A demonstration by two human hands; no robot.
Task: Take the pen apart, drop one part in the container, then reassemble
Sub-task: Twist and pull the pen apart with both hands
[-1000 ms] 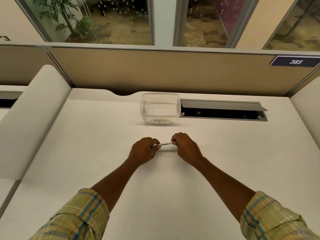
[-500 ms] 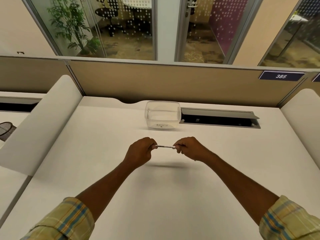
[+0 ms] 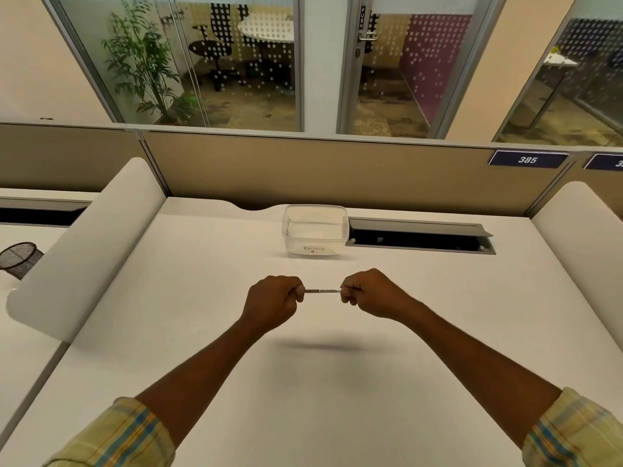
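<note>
**Pen held level between both hands above the desk**

The pen (image 3: 322, 290) lies crosswise in the air, horizontal, with one end in each fist. The left hand (image 3: 272, 303) is curled closed around the pen's left end; the right hand (image 3: 365, 293) is curled closed around its right end, fingers tucked under. Only the middle stretch of the barrel shows between the two — pale, with a line of dark print too small to read. Whether the pen is whole or already parted at a joint cannot be told, since both ends are hidden inside the hands.

Hands and pen are raised off the desk (image 3: 202, 298); a soft shadow (image 3: 320, 347) falls on the white surface nearer the person, apart from them.

The container (image 3: 315, 229) — a clear plastic tub with a small handwritten label on its near wall — stands on the desk beyond the hands, well apart from them, and looks empty. Just to its right is an open cable slot (image 3: 421, 235) set into the desktop.

Both forearms are bare, with checked sleeves (image 3: 573, 433) rolled back near the lower corners. A black mesh bin (image 3: 20, 259) sits at the far left, past a white side panel (image 3: 91, 244).
</note>
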